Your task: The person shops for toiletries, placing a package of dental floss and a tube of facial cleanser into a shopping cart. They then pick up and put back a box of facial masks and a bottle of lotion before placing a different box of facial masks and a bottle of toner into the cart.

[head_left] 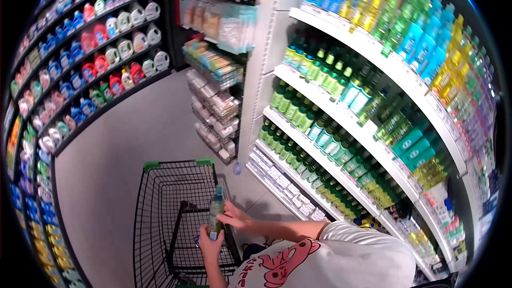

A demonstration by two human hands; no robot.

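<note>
A green see-through bottle with a blue-green cap stands nearly upright above the shopping cart. Around its lower part, my left hand is closed. My right hand reaches in from the right, its fingers closed against the bottle's side; some fingertips are hidden. The black wire cart with green corners lies beneath both hands, and a small dark item shows beside my left hand, too small to name.
Shelves of green, blue and yellow bottles rise close on the right. A wire rack of packets stands ahead, at the aisle's end. Detergent jugs fill the curved shelves on the left. Grey floor lies between.
</note>
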